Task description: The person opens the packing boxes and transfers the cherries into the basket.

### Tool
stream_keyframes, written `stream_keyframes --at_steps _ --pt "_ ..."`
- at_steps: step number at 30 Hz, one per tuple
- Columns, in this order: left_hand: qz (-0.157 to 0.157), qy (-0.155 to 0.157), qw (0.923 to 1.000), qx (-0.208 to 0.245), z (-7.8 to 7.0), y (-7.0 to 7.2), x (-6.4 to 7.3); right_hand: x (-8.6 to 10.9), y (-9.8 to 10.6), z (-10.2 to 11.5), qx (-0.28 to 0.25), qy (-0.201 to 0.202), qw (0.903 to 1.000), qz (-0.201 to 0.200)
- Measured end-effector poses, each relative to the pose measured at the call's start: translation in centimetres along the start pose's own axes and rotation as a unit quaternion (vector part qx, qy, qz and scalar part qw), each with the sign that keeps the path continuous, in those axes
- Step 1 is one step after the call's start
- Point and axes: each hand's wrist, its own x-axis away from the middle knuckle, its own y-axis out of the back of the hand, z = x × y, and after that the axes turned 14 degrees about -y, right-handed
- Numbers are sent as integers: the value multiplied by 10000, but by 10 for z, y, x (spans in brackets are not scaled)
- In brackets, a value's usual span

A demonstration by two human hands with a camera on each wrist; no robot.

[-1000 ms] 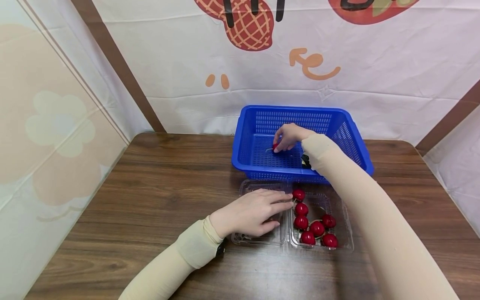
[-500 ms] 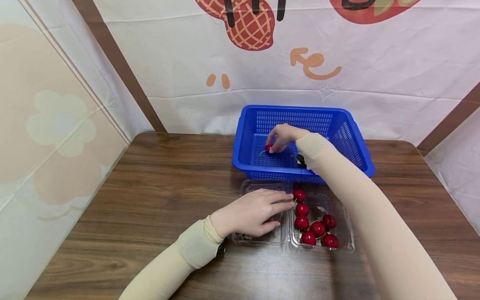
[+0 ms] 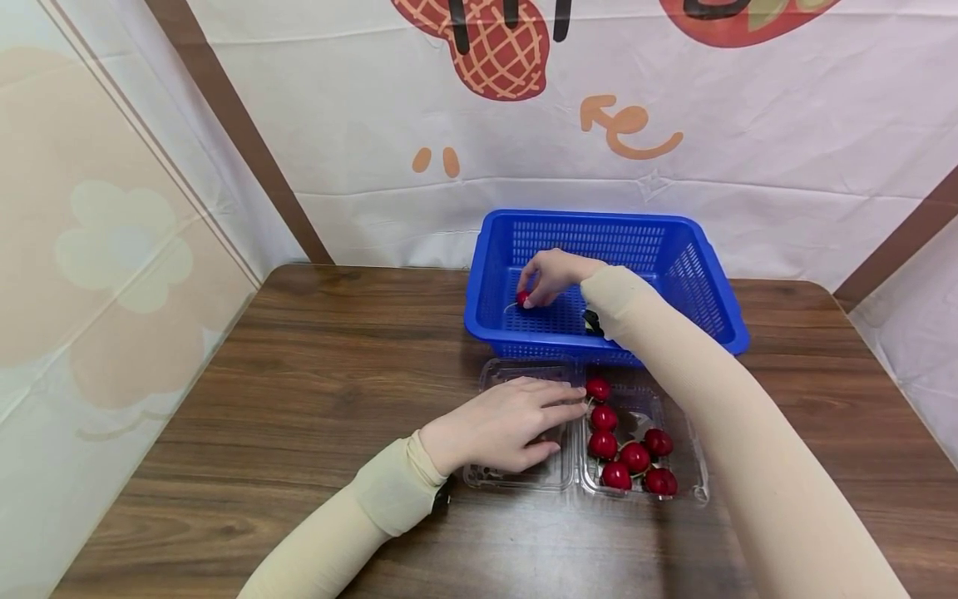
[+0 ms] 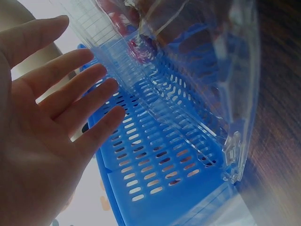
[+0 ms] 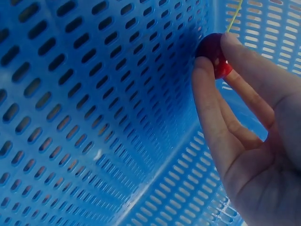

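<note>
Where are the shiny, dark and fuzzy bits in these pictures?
Head view: white glints on the cherries, pale shine on the table; left wrist view: glare on the clear box, blurry red through it; right wrist view: shadow on the basket beside the pinched cherry.

Nothing legible: only black strokes [image 3: 511, 12], cut by the upper edge, on the white backdrop [image 3: 352, 108].

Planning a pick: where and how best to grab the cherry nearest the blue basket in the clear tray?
I'd pinch the cherry by its round body, from above and the right: the left grip has fingertips close at its left, another cherry sits on its near side, and bare clear tray lies rightward.
</note>
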Motion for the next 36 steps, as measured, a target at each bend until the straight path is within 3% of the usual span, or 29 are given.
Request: stream_keyframes --at_steps 8,36 --pt "25 0 10000 31 -1 0 0 -5 -4 3 -79 21 9999 129" --pt "36 55 9999 87 0 1 -1 -8 -3 6 227 66 9995 -193"
